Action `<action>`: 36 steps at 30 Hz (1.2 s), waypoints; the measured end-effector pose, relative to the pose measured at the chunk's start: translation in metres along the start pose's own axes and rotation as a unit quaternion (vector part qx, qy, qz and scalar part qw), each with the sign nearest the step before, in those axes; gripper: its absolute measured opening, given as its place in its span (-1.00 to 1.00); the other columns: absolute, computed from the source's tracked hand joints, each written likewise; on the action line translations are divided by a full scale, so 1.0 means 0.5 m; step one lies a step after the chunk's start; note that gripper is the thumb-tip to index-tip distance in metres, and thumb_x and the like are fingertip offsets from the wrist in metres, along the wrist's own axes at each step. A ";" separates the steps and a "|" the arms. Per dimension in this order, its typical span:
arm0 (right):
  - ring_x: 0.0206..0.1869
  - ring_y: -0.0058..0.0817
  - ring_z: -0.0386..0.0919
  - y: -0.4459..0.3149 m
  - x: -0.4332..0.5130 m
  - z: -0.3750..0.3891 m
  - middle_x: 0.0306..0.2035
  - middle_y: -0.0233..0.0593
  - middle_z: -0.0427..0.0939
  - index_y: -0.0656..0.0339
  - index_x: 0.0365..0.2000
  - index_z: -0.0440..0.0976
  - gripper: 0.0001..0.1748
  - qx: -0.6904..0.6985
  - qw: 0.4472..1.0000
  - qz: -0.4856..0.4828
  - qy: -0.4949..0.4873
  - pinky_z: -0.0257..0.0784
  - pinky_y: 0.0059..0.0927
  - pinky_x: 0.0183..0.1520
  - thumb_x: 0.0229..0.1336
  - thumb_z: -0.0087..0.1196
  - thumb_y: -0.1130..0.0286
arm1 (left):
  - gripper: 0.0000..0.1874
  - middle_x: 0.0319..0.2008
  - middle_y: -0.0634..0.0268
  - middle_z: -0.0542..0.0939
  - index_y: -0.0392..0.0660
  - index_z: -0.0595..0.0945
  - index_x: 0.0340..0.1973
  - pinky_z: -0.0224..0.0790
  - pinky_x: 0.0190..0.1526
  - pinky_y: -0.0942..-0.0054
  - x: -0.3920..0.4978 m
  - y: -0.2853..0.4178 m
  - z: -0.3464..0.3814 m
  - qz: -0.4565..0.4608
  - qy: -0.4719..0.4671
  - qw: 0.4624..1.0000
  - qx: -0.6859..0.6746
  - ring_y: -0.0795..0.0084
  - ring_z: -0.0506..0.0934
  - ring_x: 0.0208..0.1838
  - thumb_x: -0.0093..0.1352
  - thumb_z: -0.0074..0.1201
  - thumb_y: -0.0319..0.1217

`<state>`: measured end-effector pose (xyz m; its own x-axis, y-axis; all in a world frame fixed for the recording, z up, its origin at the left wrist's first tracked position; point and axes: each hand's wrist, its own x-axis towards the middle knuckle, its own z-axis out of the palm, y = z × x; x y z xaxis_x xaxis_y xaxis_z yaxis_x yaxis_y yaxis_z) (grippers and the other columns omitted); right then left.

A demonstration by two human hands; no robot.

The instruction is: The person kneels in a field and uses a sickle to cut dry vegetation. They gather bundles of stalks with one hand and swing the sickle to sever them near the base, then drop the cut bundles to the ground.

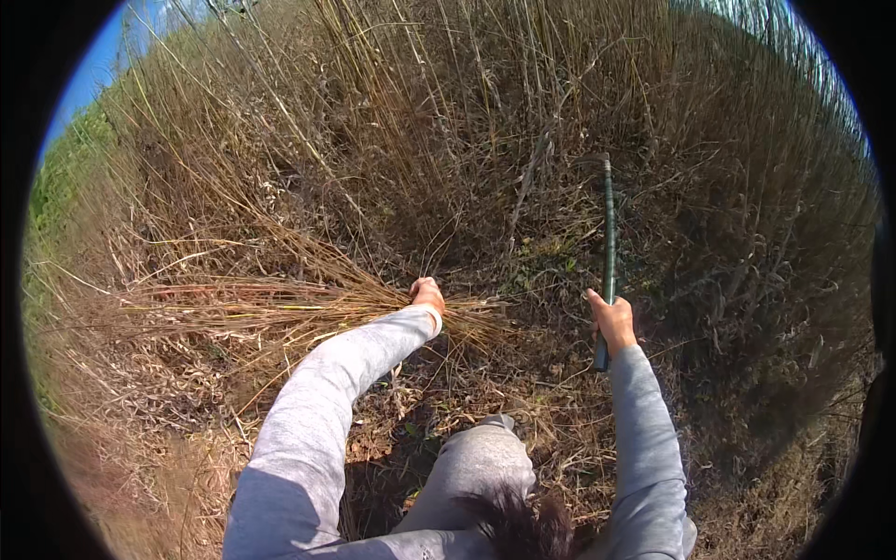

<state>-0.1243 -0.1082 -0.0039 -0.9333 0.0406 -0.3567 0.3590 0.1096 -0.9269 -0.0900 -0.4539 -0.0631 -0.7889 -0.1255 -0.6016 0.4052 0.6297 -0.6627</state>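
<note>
My left hand (428, 295) is closed around a bundle of long dry grass stalks (322, 304) near the middle of the view. The stalks fan out far to the left, and their shorter ends stick out just right of the fist. To the right, my right hand (614, 322) grips the lower part of a long, slightly curved green handle (610, 231), which points up and away from me. At its far end, a thin curved piece like a sickle blade (592, 159) reaches left, hard to make out against the grass. The two hands are well apart.
Tall dry grass (392, 91) stands upright across the far side. Dry leaves and broken stalks (175, 378) litter the ground around me. A small green plant (546, 259) grows between the hands, farther off. My bent knee (486, 455) is below, with dark shade at the right.
</note>
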 end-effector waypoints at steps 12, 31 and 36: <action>-0.76 -0.59 0.32 0.011 0.047 0.099 -0.76 -0.42 0.34 0.19 -0.57 0.29 -0.61 0.004 1.000 -0.006 0.025 0.24 -0.48 -0.71 0.06 0.25 0.20 | -0.66 -0.04 0.16 0.49 -0.10 0.60 -0.03 0.14 -0.07 0.05 0.012 0.015 -0.012 0.027 0.077 0.992 0.095 0.13 0.34 0.03 0.34 -0.05 -0.28; -0.73 -0.66 0.34 0.040 -0.106 0.111 -0.71 -0.46 0.32 0.24 -0.45 0.27 -0.69 -0.019 0.984 0.045 -0.169 0.30 -0.55 -0.70 0.13 0.17 0.29 | -0.52 0.19 0.15 0.31 -0.19 0.51 0.09 -0.11 0.28 -0.06 0.009 -0.022 -0.072 0.048 0.128 0.976 0.170 -0.02 0.19 0.22 0.26 -0.08 -0.33; -0.59 -0.60 0.41 0.115 -0.191 0.073 -0.59 -0.38 0.43 0.30 -0.32 0.35 -0.67 -0.100 0.979 0.026 -0.173 0.39 -0.47 -0.52 0.13 0.19 0.27 | -0.41 0.27 0.14 0.25 -0.29 0.20 0.28 -0.29 0.46 0.20 0.113 -0.085 -0.187 0.028 0.272 0.957 0.095 0.13 0.08 0.39 0.32 -0.21 -0.43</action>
<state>-0.0146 -0.1422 -0.0273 -0.8454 -0.2837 -0.4525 0.3655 0.3105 -0.8775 -0.1951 -0.4162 -0.0274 -0.8660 0.3555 -0.3517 0.4904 0.4659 -0.7365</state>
